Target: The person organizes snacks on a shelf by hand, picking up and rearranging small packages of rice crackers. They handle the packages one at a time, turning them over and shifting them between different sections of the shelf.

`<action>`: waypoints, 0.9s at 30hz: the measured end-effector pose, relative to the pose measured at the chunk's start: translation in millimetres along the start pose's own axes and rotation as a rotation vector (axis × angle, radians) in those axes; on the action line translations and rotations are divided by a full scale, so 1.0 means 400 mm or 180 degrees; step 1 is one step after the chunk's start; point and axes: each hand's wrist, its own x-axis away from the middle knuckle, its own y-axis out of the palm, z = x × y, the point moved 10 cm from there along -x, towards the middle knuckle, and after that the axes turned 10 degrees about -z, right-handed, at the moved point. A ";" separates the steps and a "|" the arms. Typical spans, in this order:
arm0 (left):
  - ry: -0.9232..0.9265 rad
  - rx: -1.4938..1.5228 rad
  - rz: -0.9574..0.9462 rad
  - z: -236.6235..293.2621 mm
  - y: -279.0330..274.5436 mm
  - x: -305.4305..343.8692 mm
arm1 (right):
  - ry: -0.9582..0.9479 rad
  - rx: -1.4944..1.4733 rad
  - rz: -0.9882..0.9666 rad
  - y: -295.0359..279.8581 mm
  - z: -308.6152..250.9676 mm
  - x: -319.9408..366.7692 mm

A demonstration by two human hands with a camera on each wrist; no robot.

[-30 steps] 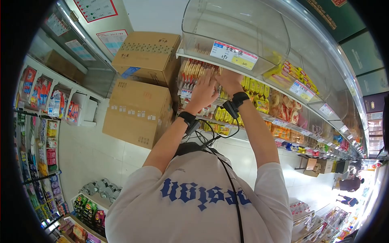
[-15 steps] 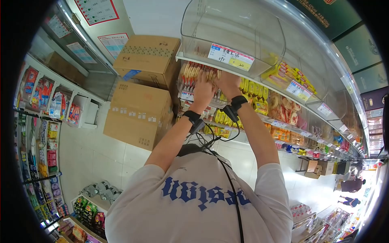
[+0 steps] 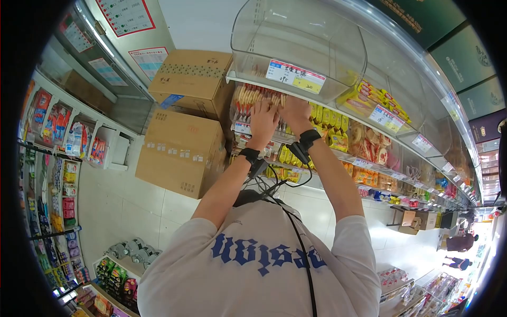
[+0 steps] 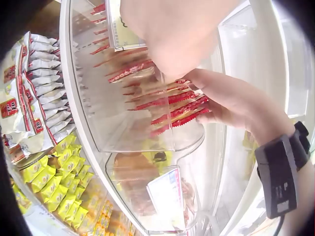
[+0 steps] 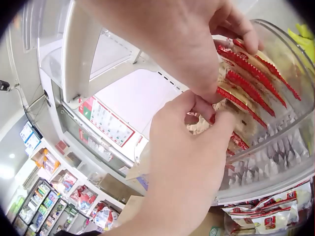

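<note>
Red-edged snack packets stand in a row in a clear bin on the shelf. In the head view my left hand is over their front edge, close beside my right hand. My left hand pinches a packet between thumb and forefinger in the right wrist view, part of it hidden. My right hand has its thumb and fingers round several upright packets in the left wrist view. Close to the lens, my right hand partly covers the bin.
Above the hands is a clear bin with a price label. Yellow packets lie to the right. Two cardboard boxes are stacked on the left, with a side shelf beyond. People stand far off at right.
The left hand has moved slightly left and a little apart from the right hand. The right hand has shifted slightly left and down. The view has tilted a little.
</note>
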 end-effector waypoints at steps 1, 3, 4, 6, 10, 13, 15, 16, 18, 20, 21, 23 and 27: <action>-0.0006 0.0045 -0.0071 0.003 -0.001 0.000 | 0.0012 0.0066 -0.0011 0.000 -0.001 -0.004; -0.0004 0.0157 -0.0117 0.001 0.003 -0.003 | 0.0020 0.0193 0.0017 0.002 -0.002 -0.013; 0.0004 0.0227 -0.0095 -0.004 0.008 -0.003 | 0.0018 0.0256 0.0054 0.005 -0.004 -0.018; -0.0052 0.0299 -0.0099 -0.012 0.015 -0.004 | -0.0038 0.0251 0.0176 0.019 -0.005 -0.030; -0.0306 0.0346 -0.0276 -0.035 0.037 -0.007 | -0.0179 0.0203 0.0186 0.056 -0.006 -0.046; -0.0411 0.0374 -0.0463 -0.046 0.053 -0.004 | -0.0097 0.0335 0.0270 0.094 0.000 -0.046; -0.0413 0.0337 -0.0477 -0.050 0.057 -0.004 | -0.0087 0.0221 0.0482 0.118 0.004 -0.043; -0.0403 0.0299 -0.0430 -0.051 0.059 -0.003 | -0.0127 0.0068 0.0606 0.124 0.003 -0.035; -0.0432 0.0337 -0.0382 -0.055 0.060 0.001 | -0.0221 -0.0180 0.0518 0.126 0.000 -0.010; -0.0507 0.0492 -0.0370 -0.059 0.062 -0.001 | -0.0327 -0.0364 0.0101 0.093 -0.014 0.034; -0.0502 0.0526 -0.0390 -0.055 0.059 -0.003 | -0.0474 -0.0152 0.0390 0.087 -0.020 0.054; -0.0499 0.0589 -0.0439 -0.052 0.051 0.000 | -0.0769 0.0267 0.0954 0.085 -0.034 0.101; -0.0506 0.0668 -0.0569 -0.054 0.058 0.005 | -0.1085 0.0074 0.0627 0.071 -0.046 0.136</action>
